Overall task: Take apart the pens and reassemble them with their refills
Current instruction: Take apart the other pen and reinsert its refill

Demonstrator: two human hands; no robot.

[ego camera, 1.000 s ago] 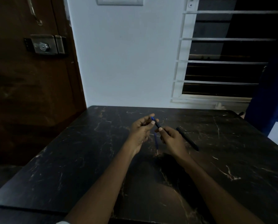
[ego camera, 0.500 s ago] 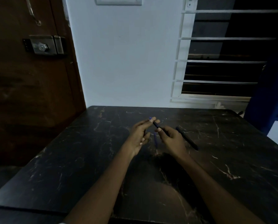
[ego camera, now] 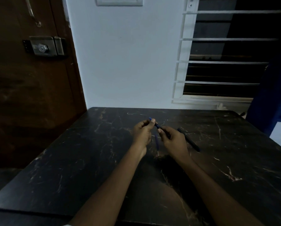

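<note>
Both hands pinch the slim blue plastic pen [ego camera: 157,126]: left hand [ego camera: 143,132] at its tip, right hand [ego camera: 172,141] steadying the barrel, apparently for separation.

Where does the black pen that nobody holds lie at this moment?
In the head view, the black pen lies on the dark table, close to the right of the right hand, slanting from far-left to near-right.

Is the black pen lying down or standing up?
Lying down. The black pen rests flat on the table, just right of the right hand.
</note>
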